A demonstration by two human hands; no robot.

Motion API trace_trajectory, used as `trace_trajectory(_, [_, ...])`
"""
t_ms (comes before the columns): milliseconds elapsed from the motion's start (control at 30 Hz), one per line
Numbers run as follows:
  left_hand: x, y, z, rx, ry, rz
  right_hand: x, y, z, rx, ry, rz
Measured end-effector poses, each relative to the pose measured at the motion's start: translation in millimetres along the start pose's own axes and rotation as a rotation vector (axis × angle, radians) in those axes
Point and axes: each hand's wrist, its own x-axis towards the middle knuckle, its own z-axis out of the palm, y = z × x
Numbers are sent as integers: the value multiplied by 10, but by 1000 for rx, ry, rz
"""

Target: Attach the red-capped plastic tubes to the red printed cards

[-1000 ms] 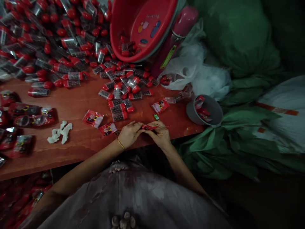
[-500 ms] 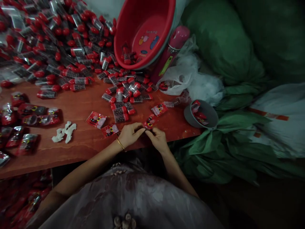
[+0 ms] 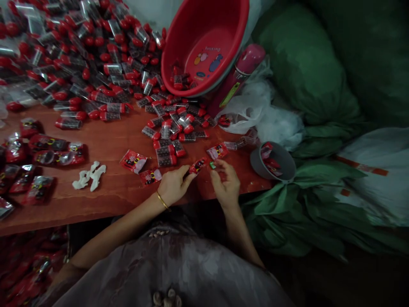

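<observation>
My left hand (image 3: 172, 186), with a gold bangle at the wrist, is closed on one end of a small red printed packet (image 3: 197, 165). My right hand (image 3: 227, 184) is a little to the right of it, with thumb and fingers curled around a small green piece (image 3: 212, 165) at their tips; its kind is too small to make out. Just beyond that hand lies another flat red packet (image 3: 217, 151). Two more, a red-and-pink packet (image 3: 133, 161) and a similar packet (image 3: 151, 176), lie left of my left hand.
A large pile of clear tubes with red caps (image 3: 105, 64) covers the back left. Behind stand a tilted red basin (image 3: 204, 38) and a pink flask (image 3: 251, 59). A grey bucket (image 3: 287, 164) holds red packets at right. White scraps (image 3: 96, 175) and filled red packets (image 3: 38, 187) lie left.
My hands have come apart: the right moved right and now has a green piece at its fingertips. The left keeps the red packet, now tilted. The whole view has shifted slightly.
</observation>
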Motion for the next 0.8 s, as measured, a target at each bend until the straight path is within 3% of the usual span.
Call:
trace_trajectory(133, [-14, 38, -62, 170, 17, 135, 218, -135, -105, -176, -23, -250])
trace_trajectory(200, [-14, 50, -84, 194, 40, 190, 276, -168, -77, -179, -47, -292])
trace_trajectory(333, [-61, 22, -75, 185, 6, 200, 296, -104, 9, -36, 29, -147])
trace_trajectory(433, [-138, -29, -6, 114, -113, 134, 345, -38, -29, 95, 310, 32])
trace_trajectory(500, [-170, -62, 42, -4, -168, 54, 396, -35, -87, 119, 424, 64])
trace_trajectory(633, [-113, -109, 72, -326, -132, -72, 411, -82, -87, 161, 334, 70])
trace_trajectory(800, [-6, -169, 93, -777, -30, -204, 274, -6, 169, 266, 161, 222])
